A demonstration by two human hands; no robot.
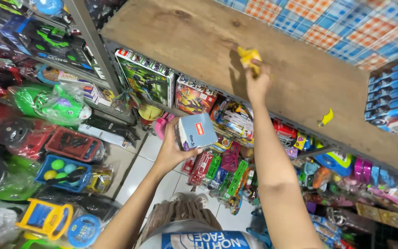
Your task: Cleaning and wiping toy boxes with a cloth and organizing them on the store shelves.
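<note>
**Box in the left grip, yellow cloth pressed to the shelf board**

Low at left, well below the fingers: a blue basket (pixel 60 173) holding coloured balls (pixel 57 164). Left hand (pixel 173 150) wrapped around a small grey-blue box (pixel 197 131), fingers closed on its lower edge, long axis tilted up to the right. Higher and further right, right hand (pixel 256 80) clenched on a crumpled yellow cloth (pixel 248 56) against the bare wooden shelf (pixel 185 32) (nearer of the two hands to the board). Right of those fingers, a small yellow hook (pixel 326 117) at the shelf edge.
</note>
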